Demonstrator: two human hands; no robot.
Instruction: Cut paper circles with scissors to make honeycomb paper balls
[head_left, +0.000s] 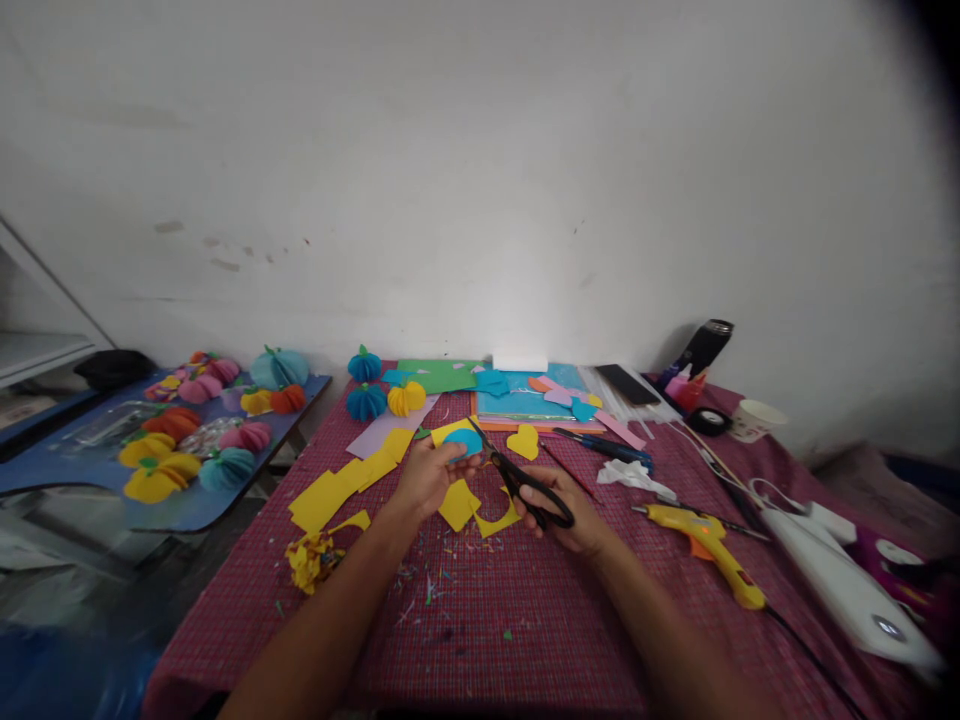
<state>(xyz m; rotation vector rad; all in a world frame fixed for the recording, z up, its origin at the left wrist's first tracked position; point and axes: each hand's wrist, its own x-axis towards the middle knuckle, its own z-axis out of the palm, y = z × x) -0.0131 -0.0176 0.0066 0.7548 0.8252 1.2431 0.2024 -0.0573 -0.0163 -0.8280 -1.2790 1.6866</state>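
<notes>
My left hand (430, 472) pinches a blue paper piece (466, 440) with a rounded edge, held just above the table. In my right hand (564, 508) are black-handled scissors (517, 474), my fingers in the loops and the blades pointing up and left beside the blue paper. Whether the blades touch the paper I cannot tell. Yellow paper scraps (457, 506) lie beneath and between my hands. A yellow heart-shaped cutout (523, 441) rests just beyond the scissors. Several yellow paper pieces (327, 497) spread out left of my left hand.
A yellow glue gun (705, 545) lies at right near a white power bank-like box (847, 590). Paper pumpkins (365, 402) stand at the back left; more (161, 475) cover a blue side table. A dark bottle (706, 347) and paper cup (756, 420) stand at the back right.
</notes>
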